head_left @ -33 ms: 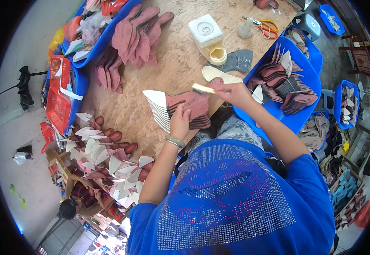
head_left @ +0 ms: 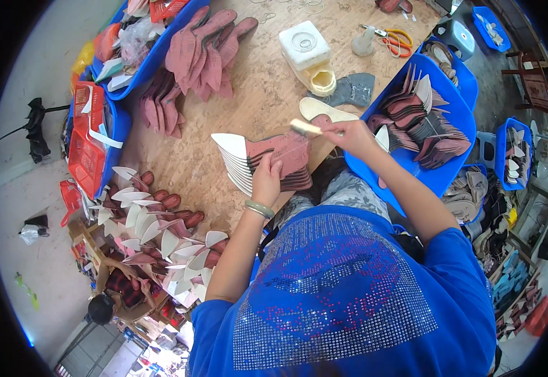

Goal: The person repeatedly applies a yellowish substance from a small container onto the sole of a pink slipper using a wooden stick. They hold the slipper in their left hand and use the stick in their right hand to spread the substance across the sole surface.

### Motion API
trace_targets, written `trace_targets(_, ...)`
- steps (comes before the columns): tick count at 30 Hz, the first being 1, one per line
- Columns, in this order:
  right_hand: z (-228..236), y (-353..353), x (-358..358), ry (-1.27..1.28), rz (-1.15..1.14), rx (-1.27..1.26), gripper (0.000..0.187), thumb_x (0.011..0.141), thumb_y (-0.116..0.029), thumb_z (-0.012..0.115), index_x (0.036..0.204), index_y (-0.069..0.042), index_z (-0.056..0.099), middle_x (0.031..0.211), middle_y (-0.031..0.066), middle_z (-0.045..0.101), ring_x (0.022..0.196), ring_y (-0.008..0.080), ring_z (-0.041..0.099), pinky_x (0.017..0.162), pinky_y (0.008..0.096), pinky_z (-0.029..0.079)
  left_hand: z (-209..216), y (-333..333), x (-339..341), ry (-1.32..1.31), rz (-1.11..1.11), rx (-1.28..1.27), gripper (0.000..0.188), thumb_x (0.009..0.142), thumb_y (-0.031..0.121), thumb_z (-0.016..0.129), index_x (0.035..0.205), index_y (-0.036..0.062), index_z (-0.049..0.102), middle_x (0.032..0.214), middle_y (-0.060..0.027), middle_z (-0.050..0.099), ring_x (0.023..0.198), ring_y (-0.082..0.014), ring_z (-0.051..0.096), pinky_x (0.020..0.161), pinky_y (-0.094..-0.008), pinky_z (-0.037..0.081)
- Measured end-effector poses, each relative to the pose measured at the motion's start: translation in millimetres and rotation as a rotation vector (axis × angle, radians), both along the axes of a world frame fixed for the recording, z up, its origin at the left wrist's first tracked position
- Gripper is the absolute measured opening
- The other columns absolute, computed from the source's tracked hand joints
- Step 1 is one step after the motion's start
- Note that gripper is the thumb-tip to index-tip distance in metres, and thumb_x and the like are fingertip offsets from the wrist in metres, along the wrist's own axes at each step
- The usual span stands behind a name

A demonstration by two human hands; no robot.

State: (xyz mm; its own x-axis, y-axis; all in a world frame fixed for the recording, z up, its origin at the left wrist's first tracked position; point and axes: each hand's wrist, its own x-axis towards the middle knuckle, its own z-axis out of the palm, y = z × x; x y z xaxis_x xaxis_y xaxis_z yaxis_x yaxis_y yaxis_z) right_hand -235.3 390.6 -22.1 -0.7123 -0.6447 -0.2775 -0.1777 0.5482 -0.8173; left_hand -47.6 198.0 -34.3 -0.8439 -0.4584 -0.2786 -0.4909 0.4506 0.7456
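My left hand (head_left: 266, 183) is closed on a fanned stack of shoe insoles (head_left: 291, 151), dusty red on top with white tips toward the left. The thumb lies on the top piece. My right hand (head_left: 353, 137) grips a small brush (head_left: 305, 127) with a pale handle. Its dark bristle end is over the far right end of the stack; whether it touches cannot be made out. Just beyond lies a cream sole-shaped piece (head_left: 344, 112), partly hidden by the stack.
A cream glue pot with a white block (head_left: 304, 47), a squeeze bottle (head_left: 362, 43) and orange-handled scissors (head_left: 398, 44) stand farther back. Red insole piles (head_left: 204, 60) lie far left, white-tipped ones (head_left: 160, 220) nearer. A blue bin of insoles (head_left: 456, 119) stands right. Another person (head_left: 120, 289) sits lower left.
The brush has tilted, its bristle end moving slightly right, and my right hand has turned a little. My left hand and the insole stack stay in place.
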Motion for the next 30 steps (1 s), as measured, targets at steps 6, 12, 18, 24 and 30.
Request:
trace_targets(6,-51,26,-21,0.044,-0.142,0.150,0.026,0.081,-0.030,0.062,0.094,-0.011,0.072,0.076,0.0186,0.066,0.067,0.0304,0.066,0.063,0.0390,0.051,3,9,-9,-0.060,0.354,0.602,0.023,0.096,0.013,0.046,0.116,0.0018,0.053,0.091,-0.0029,0.063,0.066,-0.0077,0.054,0.054,-0.0199,0.042)
trace_targets(12,-71,55,10,-0.086,-0.342,0.081,0.025,0.085,-0.026,0.061,0.098,-0.006,0.070,0.075,0.0157,0.067,0.061,0.0219,0.065,0.058,0.0333,0.049,18,21,-16,-0.098,0.471,0.802,0.034,0.094,0.017,0.053,0.123,0.0022,0.043,0.095,-0.0028,0.060,0.067,-0.0068,0.052,0.055,-0.0191,0.042)
trace_targets(18,-60,41,51,-0.209,-0.297,-0.158,0.025,0.085,-0.020,0.064,0.104,-0.004,0.068,0.079,0.0079,0.068,0.069,0.0102,0.061,0.064,0.0264,0.047,3,27,-5,0.026,0.020,0.342,0.080,0.082,0.023,0.066,0.140,-0.0054,0.019,0.114,-0.0168,0.058,0.097,-0.0280,0.060,0.084,-0.0345,0.048)
trace_targets(24,2,28,51,-0.405,-0.245,-0.301,0.023,0.086,-0.018,0.064,0.103,-0.002,0.069,0.084,0.0001,0.067,0.076,0.0061,0.056,0.069,0.0231,0.045,17,25,-11,-0.308,-0.102,0.051,0.048,0.089,0.027,0.049,0.122,-0.0081,0.042,0.097,-0.0241,0.062,0.089,-0.0348,0.062,0.081,-0.0392,0.047)
trace_targets(30,-12,18,-32,0.204,-0.246,0.022,0.022,0.084,-0.028,0.063,0.095,-0.011,0.071,0.081,0.0145,0.068,0.071,0.0287,0.067,0.061,0.0355,0.052,9,14,-12,-0.378,0.193,0.588,0.026,0.092,0.021,0.041,0.085,-0.0002,0.055,0.063,-0.0066,0.055,0.042,-0.0106,0.041,0.037,-0.0274,0.032)
